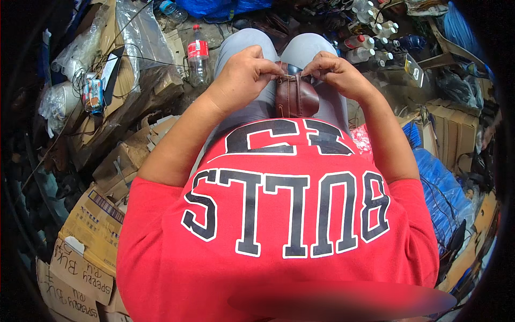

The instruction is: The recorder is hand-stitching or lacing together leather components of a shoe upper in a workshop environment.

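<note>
A brown leather shoe rests between my thighs, over my grey trousers. Its leather is dark and glossy, with a seam and stitching along it, and a bluish patch shows at its far end. My left hand is closed, thumb and forefinger pinched at the shoe's far left edge. From the other side my right hand pinches at the far right edge with bent fingers. A thin pale strand shows across the leather near the left fingertips. The fingers hide part of the far end.
To the left stand a red-capped plastic bottle and a blue snack packet among clear plastic and cardboard. Several small bottles cluster at the far right. Cardboard boxes lie at the near left, with blue plastic sheeting at the right.
</note>
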Tool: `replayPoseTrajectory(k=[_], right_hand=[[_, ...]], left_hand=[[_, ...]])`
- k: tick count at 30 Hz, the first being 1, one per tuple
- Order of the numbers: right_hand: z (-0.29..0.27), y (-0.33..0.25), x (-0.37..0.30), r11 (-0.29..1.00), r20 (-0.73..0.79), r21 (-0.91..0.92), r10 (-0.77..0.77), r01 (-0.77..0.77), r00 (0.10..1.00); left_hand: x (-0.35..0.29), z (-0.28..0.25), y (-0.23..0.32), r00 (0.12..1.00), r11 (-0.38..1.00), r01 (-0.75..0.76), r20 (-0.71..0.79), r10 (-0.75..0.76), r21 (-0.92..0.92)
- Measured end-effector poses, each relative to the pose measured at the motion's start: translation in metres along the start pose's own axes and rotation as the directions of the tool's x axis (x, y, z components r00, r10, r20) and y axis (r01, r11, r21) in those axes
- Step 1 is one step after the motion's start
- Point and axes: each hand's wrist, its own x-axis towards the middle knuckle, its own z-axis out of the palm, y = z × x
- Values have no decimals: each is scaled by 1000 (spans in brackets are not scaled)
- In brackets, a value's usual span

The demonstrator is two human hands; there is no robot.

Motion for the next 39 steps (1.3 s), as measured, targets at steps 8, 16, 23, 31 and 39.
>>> replayPoseTrajectory(k=[8,16,23,31,39], right_hand=[[7,4,-3,994,-27,108,18,-15,999],[9,12,-3,998,-24,50,-33,34,999],[17,16,7,994,-71,109,-22,30,997],[20,9,-9,997,-145,77,-16,28,989],[24,12,-8,979,-176,199,70,-34,982]], left_hand=[[0,9,11,991,991,-125,-41,127,58],[-13,8,-22,1000,998,-11,21,12,-54],[6,18,-36,964,910,250,174,-201,-331],[2,-3,-18,986,997,64,155,-57,-40],[12,11,-4,995,999,-26,102,22,38]])
